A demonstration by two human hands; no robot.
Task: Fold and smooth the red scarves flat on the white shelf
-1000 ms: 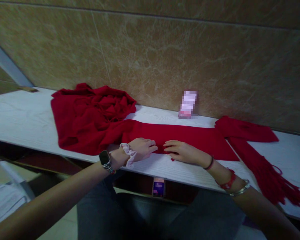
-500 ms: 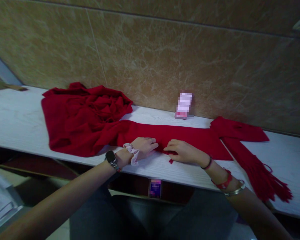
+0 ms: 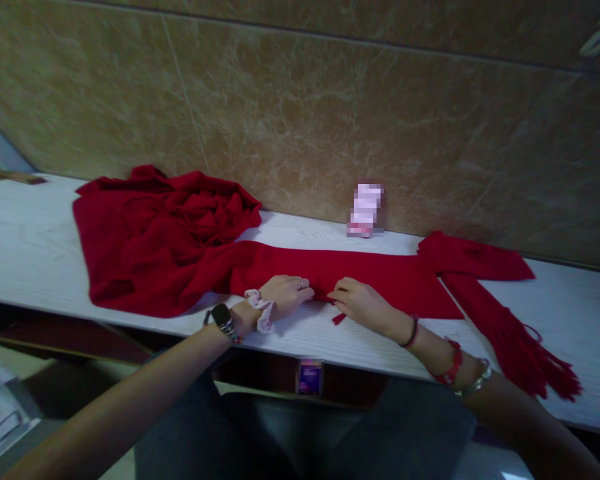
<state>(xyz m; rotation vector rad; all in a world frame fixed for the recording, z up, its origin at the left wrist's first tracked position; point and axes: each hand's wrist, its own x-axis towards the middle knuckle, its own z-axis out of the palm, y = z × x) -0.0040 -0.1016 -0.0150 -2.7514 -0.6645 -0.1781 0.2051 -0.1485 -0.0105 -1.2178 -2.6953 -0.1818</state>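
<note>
A long red cloth [image 3: 280,263] lies along the white shelf, its left part bunched into a loose heap and its middle part spread in a flat strip. My left hand [image 3: 286,295] rests at the strip's near edge, fingers together and curled onto the cloth, thumb hidden. Just to its right, my right hand [image 3: 363,303] pinches the same edge between thumb and fingers. A small red tassel-like bit [image 3: 339,319] sticks out below my right fingertips. At the strip's right end lies a folded red band with a fringed end [image 3: 535,360].
Behind the white shelf [image 3: 25,233] rises a brown marbled wall [image 3: 280,120]. A blurred-out pink-white item [image 3: 365,210] leans against it. Below the shelf's front edge is a dark open space with another blurred-out item [image 3: 309,377]. A small brown piece [image 3: 23,178] lies far left.
My right thumb and fingers have closed more tightly at the cloth's edge, and the small red bit below them has shifted slightly left. The left hand stays nearly in place.
</note>
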